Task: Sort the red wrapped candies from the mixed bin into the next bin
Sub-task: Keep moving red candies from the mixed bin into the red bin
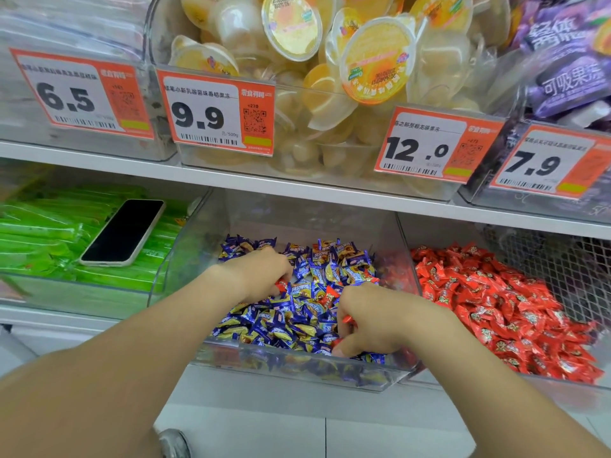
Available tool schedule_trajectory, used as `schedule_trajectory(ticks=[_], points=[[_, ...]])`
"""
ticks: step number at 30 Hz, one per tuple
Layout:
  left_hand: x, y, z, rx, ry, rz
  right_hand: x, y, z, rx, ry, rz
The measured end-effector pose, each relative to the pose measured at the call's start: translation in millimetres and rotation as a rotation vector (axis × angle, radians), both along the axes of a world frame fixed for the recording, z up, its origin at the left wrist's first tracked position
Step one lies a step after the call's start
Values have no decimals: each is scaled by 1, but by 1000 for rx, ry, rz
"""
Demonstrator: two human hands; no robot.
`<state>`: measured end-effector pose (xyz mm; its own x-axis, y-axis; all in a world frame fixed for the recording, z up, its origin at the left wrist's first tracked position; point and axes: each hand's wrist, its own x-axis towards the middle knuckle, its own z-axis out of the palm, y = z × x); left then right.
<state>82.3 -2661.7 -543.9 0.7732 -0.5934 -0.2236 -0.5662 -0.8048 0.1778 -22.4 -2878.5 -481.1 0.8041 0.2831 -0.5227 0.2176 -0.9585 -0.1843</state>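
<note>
Where the mixed bin (pixel 297 370) fronts us, our right hand (pixel 373 322) curls round red wrapped candies (pixel 348 319). Further in, our left hand (pixel 261 272) sits among blue candies (pixel 297 325), fingers curled on another red piece (pixel 281 285). Just right, the next bin (pixel 446 381) holds heaped red ones.

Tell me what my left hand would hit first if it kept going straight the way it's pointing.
Most likely the blue candies heaped right ahead of the left hand in the middle bin, which it already touches. Depth is hard to judge.
</note>
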Motion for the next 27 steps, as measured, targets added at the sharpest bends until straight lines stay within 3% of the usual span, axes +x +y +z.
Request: schedule_trajectory(ticks=[4, 12, 18, 21, 24, 27], points=[[1, 4, 3, -78, 8, 46, 4, 0, -3, 62, -80, -36], [-4, 7, 29, -481, 235, 258, 31, -1, -9, 150, -536, -262], [-13, 10, 34, -539, 346, 321, 48, 13, -28, -167, -438, -97], [-15, 7, 38, -587, 316, 351, 47, 23, -28, -276, -415, -24], [-17, 5, 42, -556, 260, 332, 47, 25, -26, -290, -435, 8], [-17, 2, 41, -493, 194, 333, 43, 23, -24, -172, -418, -50]])
